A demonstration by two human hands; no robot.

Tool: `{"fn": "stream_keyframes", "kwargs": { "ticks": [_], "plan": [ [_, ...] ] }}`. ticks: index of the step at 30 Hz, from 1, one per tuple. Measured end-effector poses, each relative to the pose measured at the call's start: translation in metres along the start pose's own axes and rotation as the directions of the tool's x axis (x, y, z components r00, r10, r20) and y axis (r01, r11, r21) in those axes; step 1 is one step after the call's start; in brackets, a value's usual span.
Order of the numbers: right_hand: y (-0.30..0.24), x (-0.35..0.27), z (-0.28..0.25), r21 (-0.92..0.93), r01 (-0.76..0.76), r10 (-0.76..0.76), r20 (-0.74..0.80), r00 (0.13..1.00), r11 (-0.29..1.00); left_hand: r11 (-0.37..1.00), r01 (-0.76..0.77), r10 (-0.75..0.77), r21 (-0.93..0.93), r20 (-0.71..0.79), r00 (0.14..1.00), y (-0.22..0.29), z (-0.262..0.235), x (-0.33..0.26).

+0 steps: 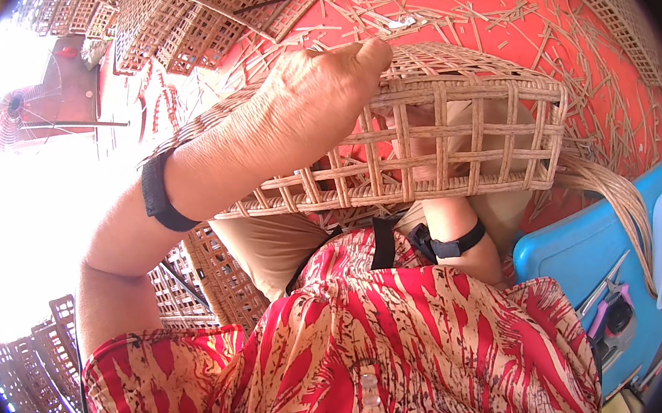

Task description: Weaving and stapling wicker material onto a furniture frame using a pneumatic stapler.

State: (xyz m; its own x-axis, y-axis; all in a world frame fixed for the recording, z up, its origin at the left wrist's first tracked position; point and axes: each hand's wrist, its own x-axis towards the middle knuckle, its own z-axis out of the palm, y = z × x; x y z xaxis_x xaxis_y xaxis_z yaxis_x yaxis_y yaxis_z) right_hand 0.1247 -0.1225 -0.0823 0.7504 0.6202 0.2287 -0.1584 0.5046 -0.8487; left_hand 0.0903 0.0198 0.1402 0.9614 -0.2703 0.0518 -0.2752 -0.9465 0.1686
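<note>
A woven basket (487, 89) of tan strands, with an open lattice side, lies across my lap and knees. Over its upper edge bends my left hand (323, 88), closed on the rim with the thumb side uppermost; the fingertips are hidden behind the weave. My right hand (423, 150) is behind the lattice, reaching up from below, and shows only in patches between the strands. Its fingers are mostly covered, so their grip cannot be made out. Dark bands sit around both forearms.
Cut strips (488, 12) litter the red floor. Other woven pieces stand at the far left (194, 28), far right (607, 13) and near left (222, 273). A blue table (588, 225) at right holds a strand bundle (622, 206) and pink-handled cutters (616, 310). A fan (16, 104) is left.
</note>
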Motion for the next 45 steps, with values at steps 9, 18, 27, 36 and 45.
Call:
{"fn": "stream_keyframes", "kwargs": {
  "ticks": [9,18,27,36,45],
  "plan": [
    [-0.005,0.002,0.004,0.485,-0.295,0.344,-0.013,0.939,0.823,0.99,0.064,-0.054,-0.124,0.08,0.995,-0.013,0.001,-0.001],
    [-0.017,0.009,0.012,0.173,-0.047,0.039,0.051,0.998,0.984,0.958,-0.122,0.123,-0.261,-0.01,0.992,-0.034,0.005,0.004],
    [-0.02,0.009,0.002,-0.593,0.15,-0.253,-0.095,0.963,0.791,0.764,0.03,-0.143,-0.645,-0.125,0.982,-0.02,-0.058,0.003],
    [-0.018,0.018,0.002,-0.698,0.194,-0.316,-0.049,0.947,0.689,0.6,0.05,0.235,-0.798,0.236,0.943,-0.004,-0.039,0.004],
    [-0.016,0.021,0.005,-0.715,0.207,-0.329,-0.034,0.944,0.667,0.17,0.136,0.375,-0.976,0.191,0.907,-0.022,-0.022,0.002]
  ]
}}
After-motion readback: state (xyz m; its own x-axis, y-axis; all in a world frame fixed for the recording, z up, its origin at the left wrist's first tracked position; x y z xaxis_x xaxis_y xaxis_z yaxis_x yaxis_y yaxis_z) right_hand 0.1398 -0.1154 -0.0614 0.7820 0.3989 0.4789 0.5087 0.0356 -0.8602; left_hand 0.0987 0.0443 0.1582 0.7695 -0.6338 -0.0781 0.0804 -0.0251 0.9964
